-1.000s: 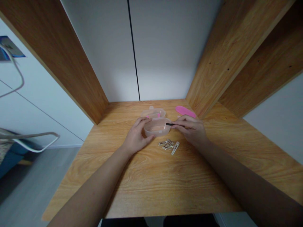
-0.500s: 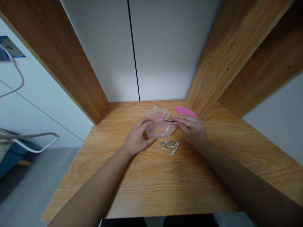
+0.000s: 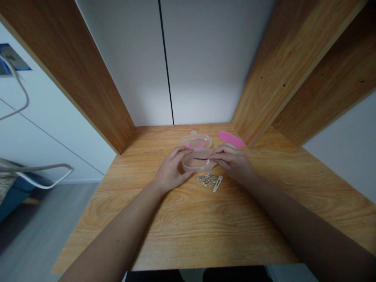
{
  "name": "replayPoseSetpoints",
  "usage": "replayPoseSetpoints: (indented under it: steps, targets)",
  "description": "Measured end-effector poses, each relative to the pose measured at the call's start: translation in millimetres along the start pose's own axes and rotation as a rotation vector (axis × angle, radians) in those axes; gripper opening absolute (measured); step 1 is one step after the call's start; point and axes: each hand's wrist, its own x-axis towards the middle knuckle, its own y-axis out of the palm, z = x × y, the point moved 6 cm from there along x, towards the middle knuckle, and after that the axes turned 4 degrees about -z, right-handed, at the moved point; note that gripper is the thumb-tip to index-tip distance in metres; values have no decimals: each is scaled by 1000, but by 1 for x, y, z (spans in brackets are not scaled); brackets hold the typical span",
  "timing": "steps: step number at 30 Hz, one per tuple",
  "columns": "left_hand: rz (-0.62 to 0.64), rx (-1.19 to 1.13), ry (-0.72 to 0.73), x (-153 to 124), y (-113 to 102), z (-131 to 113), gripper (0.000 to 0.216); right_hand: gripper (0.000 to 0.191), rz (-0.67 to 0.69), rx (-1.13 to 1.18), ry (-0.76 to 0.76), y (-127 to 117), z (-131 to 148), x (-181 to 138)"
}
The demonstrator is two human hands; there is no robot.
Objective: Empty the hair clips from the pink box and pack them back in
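Note:
A clear plastic case point(image 3: 198, 168) stands with its hinged lid point(image 3: 210, 140) tipped open behind it, pink showing through the lid. My left hand point(image 3: 174, 169) grips the case's left end, thumb at the front and fingers at the rear rim. Over the case's opening, a thin dark pin, like a bobby pin point(image 3: 200, 159), points left from the pinched fingertips of my right hand point(image 3: 230, 159). Just in front of the case lie a heap of several small silver pins point(image 3: 208, 179) and a pale snap hair clip point(image 3: 217, 183). Part of the case's right end is hidden by my right fingers.
Behind my right hand a flat pink oval piece point(image 3: 230, 138) lies on the wooden table point(image 3: 182, 231). Wooden panels point(image 3: 264, 90) rise on both sides, with a pale wall point(image 3: 199, 78) at the back. A white cable point(image 3: 55, 184) hangs at the far left.
My right hand has moved left and toward me, bringing the dark pin from the case's rear rim to over its opening. My left hand keeps its hold.

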Motion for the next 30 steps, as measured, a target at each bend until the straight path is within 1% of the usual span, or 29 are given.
replayPoseSetpoints:
  steps: [3,9,13,17,20,24,30]
  targets:
    - [3,-6,1,0,0,0,61,14,30,-2,1,2,-1,0]
    - [3,0,3,0,0,-1,61,21,18,4,-15,2,-1,-2]
    - [6,-7,11,1,0,-1,62,21,28,-5,-5,4,-1,-3]
    - [5,-2,10,0,0,-1,63,20,-15,27,30,2,-2,-4]
    - [9,3,3,0,0,0,62,24,-35,19,49,2,-4,-5]
    - [7,12,-1,0,1,0,62,31,-27,24,6,2,-1,-5]
    - [-4,51,-27,0,0,4,64,29,-42,81,-41,-8,12,1]
